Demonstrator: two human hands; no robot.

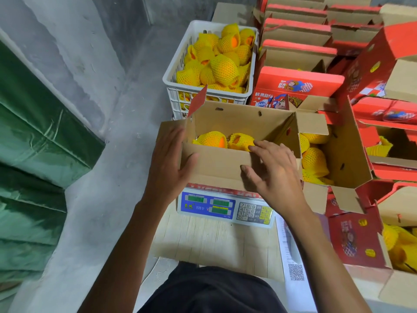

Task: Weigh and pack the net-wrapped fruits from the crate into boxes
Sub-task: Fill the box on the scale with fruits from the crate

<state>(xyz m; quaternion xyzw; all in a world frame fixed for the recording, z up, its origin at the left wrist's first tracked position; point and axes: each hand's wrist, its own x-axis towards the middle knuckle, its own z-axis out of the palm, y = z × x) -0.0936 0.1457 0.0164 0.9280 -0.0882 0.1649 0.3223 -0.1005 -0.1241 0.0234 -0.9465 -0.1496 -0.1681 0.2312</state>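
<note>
Here, line by line:

Open brown cardboard box with red outer print [216, 164]: sits at the centre of the frame on top of the white electronic scale with a blue display panel [225, 207]; its flaps stand open.

Fruits in the box: two orange fruits in yellow foam net sleeves [212, 139] lie side by side at the bottom, seen over the near wall.

Left hand [168, 161]: open, fingers spread, palm flat against the box's left side flap, thumb on the near wall.

Right hand [274, 170]: open and loosely spread, fingers resting on the top edge of the near wall at its right end, gripping nothing.

White plastic slatted crate [180, 71]: upper centre of the frame, just behind the box on the grey concrete floor [108, 177], heaped with more net-wrapped fruits [222, 68].

Scale readout: three green displays are lit; the digits are too blurred to read.

Second open box [343, 152]: immediately right of the first, holding several net-wrapped fruits.

Stacked red-topped cartons [300, 55]: fill the upper right of the frame, with further open boxes at the right edge.

Pale wooden board [203, 240]: under the scale, lower centre.

Green tarpaulin [33, 136]: along the left edge of the frame.
</note>
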